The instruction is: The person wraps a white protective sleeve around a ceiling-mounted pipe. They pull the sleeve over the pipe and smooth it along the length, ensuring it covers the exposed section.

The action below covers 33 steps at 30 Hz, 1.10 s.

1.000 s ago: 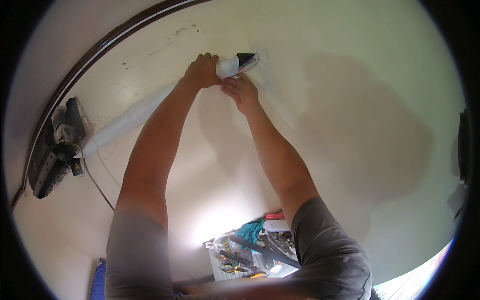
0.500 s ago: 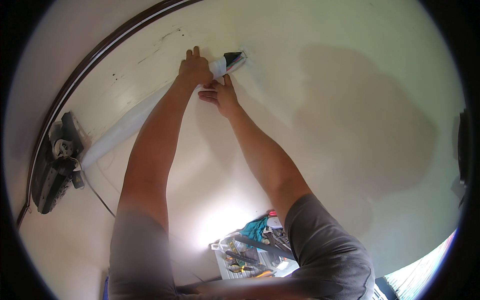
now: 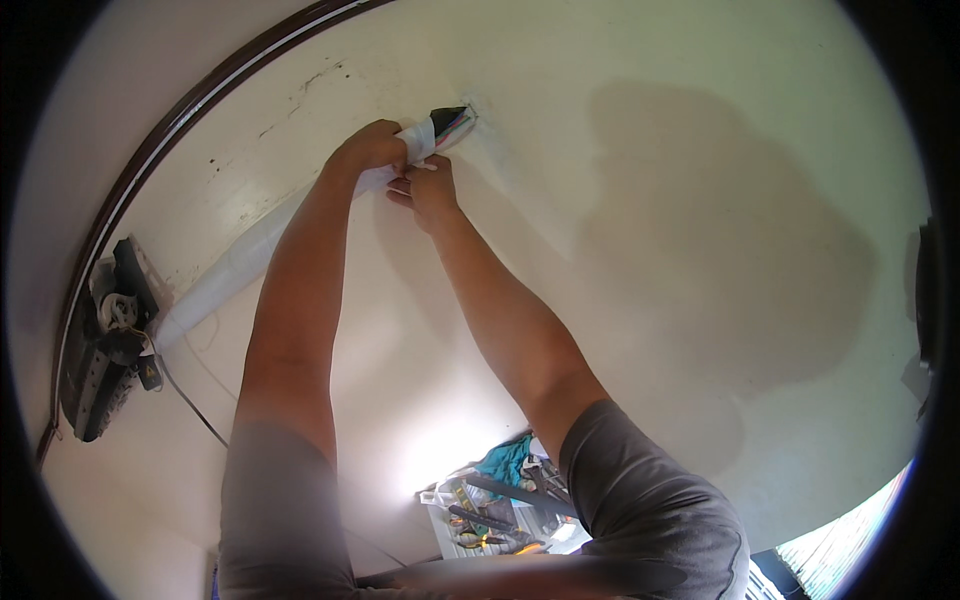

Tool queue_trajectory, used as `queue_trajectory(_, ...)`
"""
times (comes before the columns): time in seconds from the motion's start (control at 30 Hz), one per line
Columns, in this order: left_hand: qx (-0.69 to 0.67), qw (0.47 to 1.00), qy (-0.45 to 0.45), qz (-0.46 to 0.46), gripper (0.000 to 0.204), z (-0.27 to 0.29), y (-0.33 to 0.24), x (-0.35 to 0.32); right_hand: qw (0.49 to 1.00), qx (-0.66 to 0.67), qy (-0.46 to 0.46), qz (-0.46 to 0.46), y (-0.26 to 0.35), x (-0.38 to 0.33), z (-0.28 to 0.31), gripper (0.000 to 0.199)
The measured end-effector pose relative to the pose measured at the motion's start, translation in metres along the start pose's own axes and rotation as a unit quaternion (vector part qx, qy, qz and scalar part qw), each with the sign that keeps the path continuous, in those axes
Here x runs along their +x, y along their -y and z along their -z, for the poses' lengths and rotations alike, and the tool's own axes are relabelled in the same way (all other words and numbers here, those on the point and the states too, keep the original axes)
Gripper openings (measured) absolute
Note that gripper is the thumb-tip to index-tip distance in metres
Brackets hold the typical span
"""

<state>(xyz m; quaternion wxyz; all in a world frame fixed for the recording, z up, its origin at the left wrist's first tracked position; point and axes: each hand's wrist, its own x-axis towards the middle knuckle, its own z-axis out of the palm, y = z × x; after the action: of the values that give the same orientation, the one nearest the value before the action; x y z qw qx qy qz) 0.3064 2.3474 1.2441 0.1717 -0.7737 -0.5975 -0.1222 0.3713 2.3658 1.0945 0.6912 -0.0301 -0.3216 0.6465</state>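
Observation:
A long bundle wrapped in white tape runs slantwise along a cream wall, from a dark device at the left up to a hole in the wall. Its upper end shows dark insulation and coloured wires where it meets the wall. My left hand is closed around the wrapped bundle just below that end. My right hand is under the bundle right beside it, fingers pinching the white wrap. Both arms reach up from the lower edge.
A dark boxy device with wires hangs at the left, a thin cable trailing below it. A dark trim strip curves along the wall's edge. Below, an open tray of hand tools and a teal cloth lie on the floor.
Both hands have shifted slightly along the bundle's upper end, staying on the wrap. The view has tilted a little; the tool tray appears further right.

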Motion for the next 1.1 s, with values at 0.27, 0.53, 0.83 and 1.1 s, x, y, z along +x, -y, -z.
queue_trajectory(0.27,0.004,1.0,-0.01,-0.006,0.071,-0.003,0.001,-0.006,0.995,0.045,0.089,-0.026,-0.002,-0.003,0.011,0.027)
queue_trajectory(0.53,-0.028,1.0,-0.002,0.006,0.07,-0.007,0.009,0.005,0.985,0.127,0.092,-0.07,-0.003,-0.008,0.018,0.034)
queue_trajectory(0.83,0.023,0.972,-0.219,-0.078,0.061,-0.016,-0.013,-0.024,0.994,-0.039,0.067,-0.076,0.034,0.043,0.068,0.042)
queue_trajectory(1.1,0.144,0.898,-0.24,-0.339,0.07,-0.037,-0.036,-0.074,0.99,0.017,0.136,-0.022,0.055,0.012,0.077,0.038)
